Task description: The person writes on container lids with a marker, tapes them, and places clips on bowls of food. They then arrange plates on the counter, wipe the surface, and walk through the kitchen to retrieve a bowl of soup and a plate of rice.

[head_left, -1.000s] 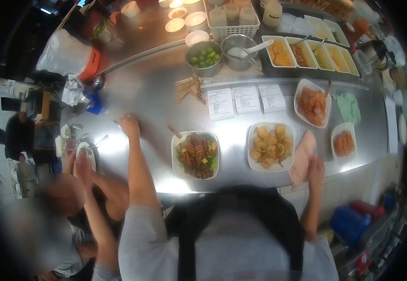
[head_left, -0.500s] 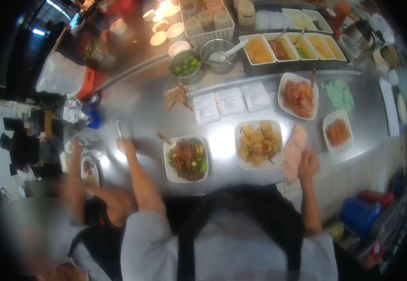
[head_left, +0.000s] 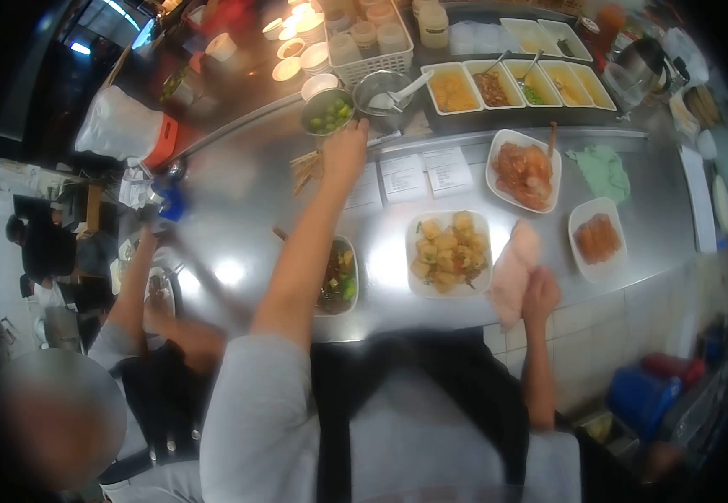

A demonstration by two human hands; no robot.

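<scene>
My left hand [head_left: 347, 149] reaches to the back of the counter, closed beside the metal pot of green limes [head_left: 327, 114]. A thin white pen-like object [head_left: 384, 137] sticks out to its right. My right hand [head_left: 541, 293] is curled at the front edge, gripping the side of a pink cloth [head_left: 515, 275]. Left of the cloth sits a white bowl of golden fried pieces [head_left: 450, 253]. A bowl with dark meat and greens [head_left: 339, 277] is partly hidden by my left forearm. Paper slips [head_left: 403, 177] lie behind the bowls.
Bowls of raw-looking meat [head_left: 524, 174] and sausage-like pieces [head_left: 597, 238] stand right, near a green cloth [head_left: 602, 173]. Topping trays [head_left: 454, 89] and a basket of containers [head_left: 372, 67] line the back. At left, a co-worker's arm [head_left: 134, 281] is over a plate.
My left hand has moved from the left part of the counter back and right to the lime pot, its forearm now crossing the dark-meat bowl. My right hand stays at the cloth.
</scene>
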